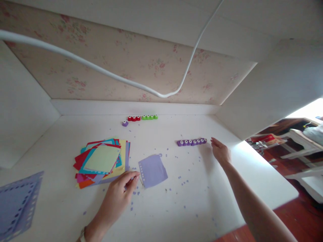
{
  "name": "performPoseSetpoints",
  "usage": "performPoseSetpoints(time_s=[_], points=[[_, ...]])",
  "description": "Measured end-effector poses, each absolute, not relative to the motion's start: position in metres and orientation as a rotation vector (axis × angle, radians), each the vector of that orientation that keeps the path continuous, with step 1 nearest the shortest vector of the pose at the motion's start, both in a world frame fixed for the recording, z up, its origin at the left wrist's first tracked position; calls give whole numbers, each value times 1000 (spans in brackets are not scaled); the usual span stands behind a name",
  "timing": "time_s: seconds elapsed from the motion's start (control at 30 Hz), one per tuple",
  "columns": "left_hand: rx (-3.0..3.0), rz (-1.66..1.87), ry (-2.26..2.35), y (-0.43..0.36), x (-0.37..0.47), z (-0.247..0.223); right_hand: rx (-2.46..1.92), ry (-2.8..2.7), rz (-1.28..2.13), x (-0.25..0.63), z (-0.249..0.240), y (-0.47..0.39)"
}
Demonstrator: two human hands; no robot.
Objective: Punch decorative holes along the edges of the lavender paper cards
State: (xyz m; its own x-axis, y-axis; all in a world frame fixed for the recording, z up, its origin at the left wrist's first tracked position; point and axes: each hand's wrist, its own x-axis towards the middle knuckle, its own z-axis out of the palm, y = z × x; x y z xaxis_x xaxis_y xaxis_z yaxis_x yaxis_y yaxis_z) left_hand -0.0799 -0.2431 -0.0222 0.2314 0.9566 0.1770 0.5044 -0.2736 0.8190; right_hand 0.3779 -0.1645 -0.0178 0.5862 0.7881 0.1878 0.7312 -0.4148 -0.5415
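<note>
My left hand (122, 188) is at the left edge of a purple sheet of paper (153, 170), with thumb and fingers pinched together. Whether anything is between its fingertips is hidden. Small punched holes run along that edge of the sheet. My right hand (221, 151) has its fingers stretched out and holds nothing. It is just beyond the right end of a row of several purple craft punches (194, 143), with a narrow gap to the last one. Tiny purple paper cutouts (185, 182) are scattered over the white table (161, 218).
A stack of coloured paper (102, 159) lies left of the sheet. Red punches (134, 118), green punches (149, 117) and a single purple punch (125, 123) stand at the back. Punched purple paper (19, 201) is at the far left. A white cable (121, 79) hangs across the view.
</note>
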Motion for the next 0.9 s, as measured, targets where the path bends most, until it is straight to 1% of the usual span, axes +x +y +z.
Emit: performPoseSetpoints(time_s=[0.07,0.13,0.23,0.3,0.43,0.57,0.67,0.8,0.9], points=[[1903,907,1350,-236,-81,-13,-2209,-1184,76,370,-13,-170],[1972,890,1395,-220,-82,-2,-2138,-1212,99,352,-8,-177],[2171,814,1570,-181,-86,15,-1969,-1330,309,307,0,-194],[2251,738,1725,-147,-89,21,-1938,-1545,474,270,5,-207],[2260,656,1924,-83,-98,21,-1825,-1861,653,205,10,-231],[2295,530,1998,-38,-104,14,-1905,-1968,591,166,6,-238],[2351,397,1941,-21,-105,9,-1939,-2044,513,153,0,-235],[2402,259,1892,-18,-108,7,-1906,-2060,592,153,-4,-227],[2439,223,1879,-27,-108,12,-1869,-2051,609,159,-5,-220]])
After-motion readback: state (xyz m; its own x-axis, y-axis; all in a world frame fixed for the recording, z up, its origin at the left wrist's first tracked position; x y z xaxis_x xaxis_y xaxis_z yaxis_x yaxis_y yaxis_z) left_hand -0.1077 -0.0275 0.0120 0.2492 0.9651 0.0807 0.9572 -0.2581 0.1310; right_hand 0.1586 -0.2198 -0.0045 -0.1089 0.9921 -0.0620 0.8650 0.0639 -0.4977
